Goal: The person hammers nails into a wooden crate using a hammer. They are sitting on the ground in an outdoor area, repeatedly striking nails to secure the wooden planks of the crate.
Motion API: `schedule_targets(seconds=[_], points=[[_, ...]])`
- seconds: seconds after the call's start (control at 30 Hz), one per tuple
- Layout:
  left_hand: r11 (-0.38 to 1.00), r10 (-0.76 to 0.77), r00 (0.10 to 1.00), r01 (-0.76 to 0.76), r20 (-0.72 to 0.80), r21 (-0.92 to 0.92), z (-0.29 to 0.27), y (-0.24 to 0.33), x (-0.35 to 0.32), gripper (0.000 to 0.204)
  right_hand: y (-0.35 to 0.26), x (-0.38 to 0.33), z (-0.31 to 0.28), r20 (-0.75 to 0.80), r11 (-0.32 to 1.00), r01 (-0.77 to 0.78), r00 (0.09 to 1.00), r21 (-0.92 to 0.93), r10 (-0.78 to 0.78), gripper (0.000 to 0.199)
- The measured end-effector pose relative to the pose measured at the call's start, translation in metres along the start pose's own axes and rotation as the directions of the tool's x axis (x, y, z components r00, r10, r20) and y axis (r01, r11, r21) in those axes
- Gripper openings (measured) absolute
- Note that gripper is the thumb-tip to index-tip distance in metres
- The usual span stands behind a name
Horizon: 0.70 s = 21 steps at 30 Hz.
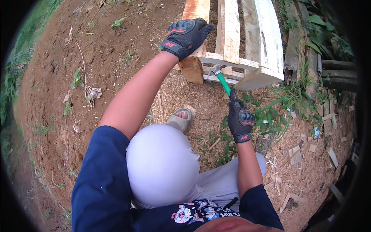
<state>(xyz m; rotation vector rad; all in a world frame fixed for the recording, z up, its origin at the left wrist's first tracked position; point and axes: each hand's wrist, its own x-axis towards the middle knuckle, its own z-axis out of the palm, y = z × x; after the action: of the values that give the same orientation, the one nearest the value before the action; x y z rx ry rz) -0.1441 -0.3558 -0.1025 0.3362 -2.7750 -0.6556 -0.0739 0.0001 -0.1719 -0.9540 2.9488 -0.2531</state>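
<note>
A wooden slatted crate (232,42) of pale boards stands on the ground in front of me. My left hand (184,35), in a black glove with red marks, is closed over its near left corner, against the leftmost slat; the fingertips are partly hidden. Lower and to the right, my right hand (240,118), gloved alike, grips a claw hammer (223,82) by its green handle. The metal hammer head is just in front of the crate's near end, by the lower rail; whether it touches the wood I cannot tell.
Wood shavings (170,98) cover the soil around my sandalled foot (181,119). Offcuts (295,154) lie scattered on the right. Green weeds (274,116) grow beside my right hand. Weathered planks (299,50) run along the crate's right. Bare brown soil (58,96) spreads to the left.
</note>
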Motion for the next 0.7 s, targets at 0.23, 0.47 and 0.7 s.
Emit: schedule_targets(seconds=[0.23,0.47,0.7], points=[[1.000,-0.027,1.000,0.027,-0.004,-0.007,-0.005,0.000,0.002,0.046,-0.010,0.002,-0.019,-0.041,0.998,-0.061,0.997,-0.002,0.061,0.054],[0.999,-0.017,1.000,0.017,-0.020,-0.030,0.002,-0.006,0.001,0.048,-0.006,0.001,-0.005,0.034,0.997,-0.056,0.998,-0.047,0.057,0.054],[1.000,-0.014,1.000,0.014,-0.018,-0.014,0.008,-0.005,-0.008,0.050,-0.013,0.013,0.005,0.020,0.999,-0.048,0.999,0.001,0.048,0.051]])
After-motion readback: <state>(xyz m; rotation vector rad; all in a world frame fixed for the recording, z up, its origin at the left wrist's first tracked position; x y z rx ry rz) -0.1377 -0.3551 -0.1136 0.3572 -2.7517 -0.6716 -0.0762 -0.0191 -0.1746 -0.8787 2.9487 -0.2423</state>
